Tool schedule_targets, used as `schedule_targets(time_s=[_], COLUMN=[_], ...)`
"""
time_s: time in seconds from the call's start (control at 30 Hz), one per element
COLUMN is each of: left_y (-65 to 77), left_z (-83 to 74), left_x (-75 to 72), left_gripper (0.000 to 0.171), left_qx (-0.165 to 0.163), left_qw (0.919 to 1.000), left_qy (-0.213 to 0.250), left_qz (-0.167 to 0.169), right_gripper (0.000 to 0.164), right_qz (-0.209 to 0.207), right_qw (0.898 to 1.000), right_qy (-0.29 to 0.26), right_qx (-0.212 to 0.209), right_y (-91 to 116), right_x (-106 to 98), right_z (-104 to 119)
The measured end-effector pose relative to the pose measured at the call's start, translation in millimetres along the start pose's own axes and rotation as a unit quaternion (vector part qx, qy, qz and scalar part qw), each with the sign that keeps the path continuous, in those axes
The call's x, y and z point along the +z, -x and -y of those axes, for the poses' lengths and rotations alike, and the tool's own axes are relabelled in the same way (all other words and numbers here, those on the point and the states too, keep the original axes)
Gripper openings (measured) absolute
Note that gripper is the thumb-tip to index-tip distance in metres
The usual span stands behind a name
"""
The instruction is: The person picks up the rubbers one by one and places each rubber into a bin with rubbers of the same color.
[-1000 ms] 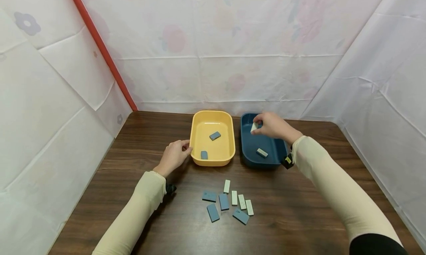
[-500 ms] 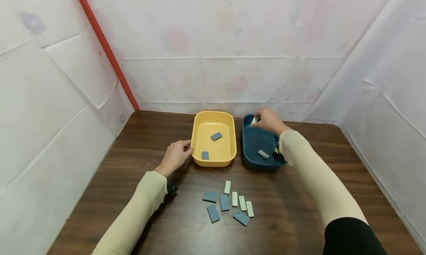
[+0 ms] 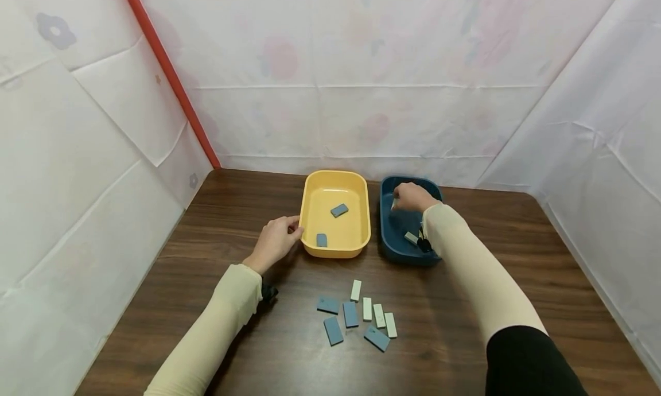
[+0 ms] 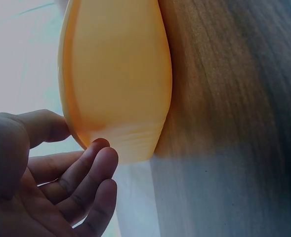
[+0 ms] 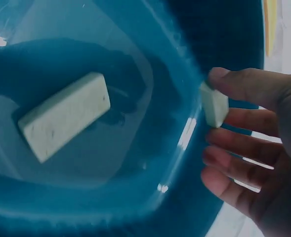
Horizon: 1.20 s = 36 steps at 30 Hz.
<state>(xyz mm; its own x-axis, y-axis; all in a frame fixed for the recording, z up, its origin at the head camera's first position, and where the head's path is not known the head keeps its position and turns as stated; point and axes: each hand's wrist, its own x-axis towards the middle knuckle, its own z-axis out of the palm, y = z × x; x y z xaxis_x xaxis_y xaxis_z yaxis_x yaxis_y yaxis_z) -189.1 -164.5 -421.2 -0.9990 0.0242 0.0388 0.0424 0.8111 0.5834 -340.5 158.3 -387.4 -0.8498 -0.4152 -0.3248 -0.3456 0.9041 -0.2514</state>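
Observation:
My right hand point(image 3: 411, 197) is inside the dark blue tray point(image 3: 386, 244) at its far part. Between thumb and fingertips it pinches a small white block point(image 5: 215, 104), close to the tray's wall in the right wrist view. Another white block point(image 5: 66, 116) lies on the tray floor. My left hand point(image 3: 273, 242) holds the near left side of the yellow tray point(image 3: 335, 253), thumb and fingers at its rim in the left wrist view. Two blue-grey blocks, one a flat tile point(image 3: 339, 210) and one a smaller-looking piece point(image 3: 322, 240), lie inside the yellow tray.
Nearer on the brown wooden table point(image 3: 232, 338) lies a loose group of white blocks point(image 3: 367, 309) and blue-grey tiles point(image 3: 333, 331), several of each. White patterned sheeting point(image 3: 341, 120) closes in the back and both sides. A red pole point(image 3: 170, 74) stands at the back left.
My right hand moved to the far part of the blue tray, then lowered into it with the white block still pinched. The left hand stays at the yellow tray.

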Motion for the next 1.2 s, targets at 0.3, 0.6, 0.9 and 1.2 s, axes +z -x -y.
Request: schedule_targets(time_s=[0.3, 0.6, 0.9, 1.2], left_y=[8.7, 11.0, 8.6, 7.5], left_z=[1.8, 2.5, 2.6, 4.1], left_x=[4.3, 4.0, 1.3, 0.2], left_gripper=[0.038, 0.039, 0.039, 0.039], left_qx=[0.017, 0.012, 0.022, 0.021], left_qw=[0.9998, 0.9998, 0.9996, 0.9997], left_qy=[0.004, 0.012, 0.010, 0.001], left_qz=[-0.009, -0.004, -0.013, -0.011], right_gripper=[0.032, 0.038, 0.048, 0.037], right_qz=[0.036, 0.034, 0.019, -0.016], right_qw=[0.999, 0.999, 1.000, 0.999], right_qy=[-0.020, -0.016, -0.009, -0.035], right_qx=[0.022, 0.021, 0.012, -0.019], right_y=[-4, 0, 9, 22], right_x=[22, 31, 5, -9], right_z=[-1, 0, 1, -10])
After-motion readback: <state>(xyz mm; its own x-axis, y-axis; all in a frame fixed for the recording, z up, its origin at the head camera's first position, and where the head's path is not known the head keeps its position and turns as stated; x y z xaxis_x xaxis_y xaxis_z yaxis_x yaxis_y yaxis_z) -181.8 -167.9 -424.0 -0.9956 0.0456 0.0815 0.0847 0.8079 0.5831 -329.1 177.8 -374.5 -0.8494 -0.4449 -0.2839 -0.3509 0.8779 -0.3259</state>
